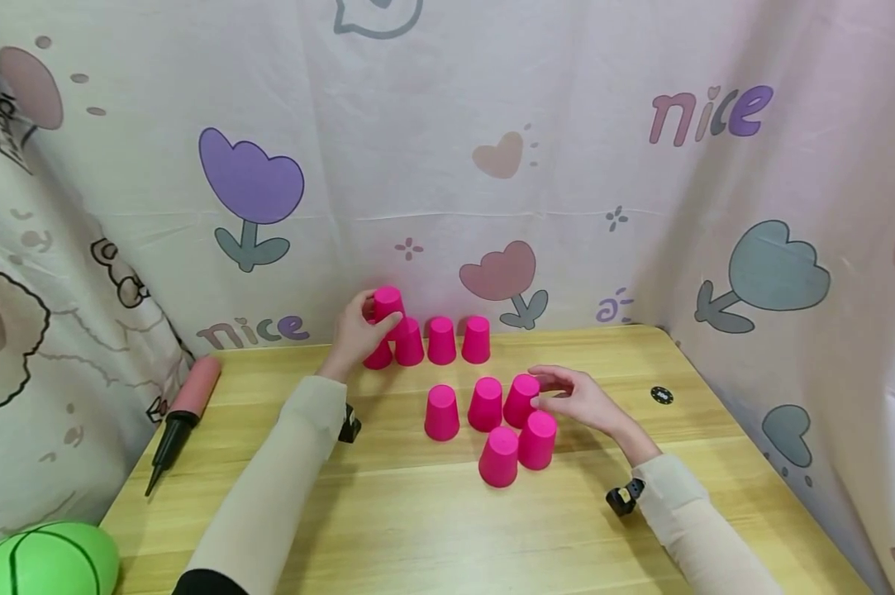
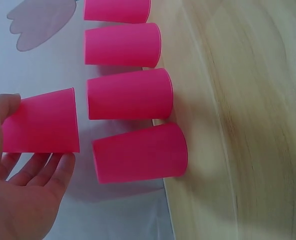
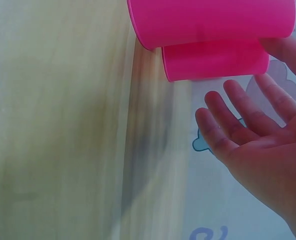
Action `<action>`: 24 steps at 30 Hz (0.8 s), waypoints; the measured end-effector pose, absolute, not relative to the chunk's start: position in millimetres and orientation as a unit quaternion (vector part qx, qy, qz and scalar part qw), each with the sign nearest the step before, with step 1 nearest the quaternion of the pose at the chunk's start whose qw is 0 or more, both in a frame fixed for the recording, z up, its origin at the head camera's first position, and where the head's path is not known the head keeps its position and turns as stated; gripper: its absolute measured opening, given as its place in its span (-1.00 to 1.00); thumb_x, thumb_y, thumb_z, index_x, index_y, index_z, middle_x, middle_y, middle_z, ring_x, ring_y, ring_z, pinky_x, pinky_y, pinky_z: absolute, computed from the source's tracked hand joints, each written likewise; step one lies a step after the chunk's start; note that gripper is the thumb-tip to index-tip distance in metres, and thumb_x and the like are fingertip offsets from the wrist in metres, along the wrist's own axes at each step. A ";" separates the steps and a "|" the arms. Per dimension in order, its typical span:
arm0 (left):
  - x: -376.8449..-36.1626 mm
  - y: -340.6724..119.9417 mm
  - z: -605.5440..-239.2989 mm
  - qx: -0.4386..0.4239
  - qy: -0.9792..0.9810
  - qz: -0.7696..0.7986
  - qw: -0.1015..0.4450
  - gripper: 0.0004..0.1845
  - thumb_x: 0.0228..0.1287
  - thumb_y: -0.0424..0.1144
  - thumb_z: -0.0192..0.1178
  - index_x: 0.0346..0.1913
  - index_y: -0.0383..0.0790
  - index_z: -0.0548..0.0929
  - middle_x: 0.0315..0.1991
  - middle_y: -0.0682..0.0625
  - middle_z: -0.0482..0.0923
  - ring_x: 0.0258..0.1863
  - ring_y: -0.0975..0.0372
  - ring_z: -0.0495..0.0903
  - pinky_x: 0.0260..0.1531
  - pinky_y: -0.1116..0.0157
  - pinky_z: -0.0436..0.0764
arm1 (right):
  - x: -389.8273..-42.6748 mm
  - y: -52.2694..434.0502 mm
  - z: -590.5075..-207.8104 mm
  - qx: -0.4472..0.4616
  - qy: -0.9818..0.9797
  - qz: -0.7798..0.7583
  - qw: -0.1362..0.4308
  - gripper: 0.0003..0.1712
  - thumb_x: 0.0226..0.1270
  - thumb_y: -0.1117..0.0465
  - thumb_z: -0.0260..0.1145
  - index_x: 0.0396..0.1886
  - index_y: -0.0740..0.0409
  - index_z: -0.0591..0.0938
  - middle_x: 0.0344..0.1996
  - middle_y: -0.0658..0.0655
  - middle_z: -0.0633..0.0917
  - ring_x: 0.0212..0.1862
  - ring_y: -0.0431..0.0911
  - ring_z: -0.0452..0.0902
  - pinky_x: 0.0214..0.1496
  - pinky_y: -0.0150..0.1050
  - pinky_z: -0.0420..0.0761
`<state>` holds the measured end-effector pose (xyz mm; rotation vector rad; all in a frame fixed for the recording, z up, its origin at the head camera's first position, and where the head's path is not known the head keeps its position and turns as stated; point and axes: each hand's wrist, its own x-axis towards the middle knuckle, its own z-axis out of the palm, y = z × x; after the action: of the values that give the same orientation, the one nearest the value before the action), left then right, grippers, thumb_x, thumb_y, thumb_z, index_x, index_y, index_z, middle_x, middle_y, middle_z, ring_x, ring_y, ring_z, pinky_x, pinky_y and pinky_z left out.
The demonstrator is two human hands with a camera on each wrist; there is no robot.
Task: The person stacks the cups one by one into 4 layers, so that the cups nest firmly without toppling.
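Observation:
In the head view, my left hand (image 1: 354, 335) grips a bright pink cup (image 1: 388, 302), upside down, by its sides. That cup is held above the left end of a back row of several upside-down pink cups (image 1: 442, 340). A gap shows between it and the row in the left wrist view, where the thumb and fingers (image 2: 62, 172) lie on opposite sides of the held cup. My right hand (image 1: 581, 401), fingers spread and loosely bent, is beside a pink cup (image 1: 521, 401) in the front cluster. Whether its thumb touches that cup cannot be told.
Other upside-down pink cups (image 1: 500, 457) stand at the middle of the wooden table (image 1: 402, 512). A pink and black hand pump (image 1: 187, 413) lies at the left edge, near a green balloon (image 1: 53, 562). A black round chip (image 1: 662, 395) lies right. A printed curtain (image 1: 387, 165) hangs behind.

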<state>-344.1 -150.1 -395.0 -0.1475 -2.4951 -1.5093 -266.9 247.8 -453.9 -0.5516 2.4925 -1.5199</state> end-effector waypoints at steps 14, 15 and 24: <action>-354.9 -154.3 -396.5 -0.028 -0.852 -0.515 0.094 -0.30 0.29 -0.10 0.34 0.41 -0.21 0.33 0.24 -0.24 0.48 0.19 -0.10 0.50 0.22 -0.02 0.53 | -251.6 235.5 -427.3 -0.180 0.843 -0.497 0.098 -0.37 0.29 0.31 0.39 0.35 0.25 0.46 0.15 0.29 0.62 0.17 0.22 0.52 0.15 -0.06 0.56; -355.7 -154.3 -396.8 -0.025 -0.853 -0.513 0.095 -0.31 0.29 -0.10 0.34 0.41 -0.21 0.33 0.24 -0.24 0.48 0.19 -0.10 0.50 0.22 -0.02 0.53 | -250.5 234.7 -425.3 -0.180 0.843 -0.497 0.099 -0.37 0.29 0.30 0.39 0.35 0.24 0.46 0.15 0.29 0.62 0.17 0.22 0.53 0.14 -0.06 0.56; -360.8 -153.6 -398.4 -0.010 -0.859 -0.502 0.098 -0.29 0.29 -0.08 0.35 0.42 -0.18 0.32 0.25 -0.22 0.48 0.22 -0.08 0.48 0.25 -0.01 0.50 | -252.8 233.4 -426.6 -0.172 0.836 -0.511 0.106 -0.34 0.28 0.24 0.42 0.36 0.21 0.46 0.14 0.25 0.63 0.15 0.19 0.53 0.13 -0.07 0.55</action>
<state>-360.8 -153.6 -398.4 -0.0310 -2.5437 -1.4845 -252.8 233.4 -426.6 -0.5067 2.4621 -1.5052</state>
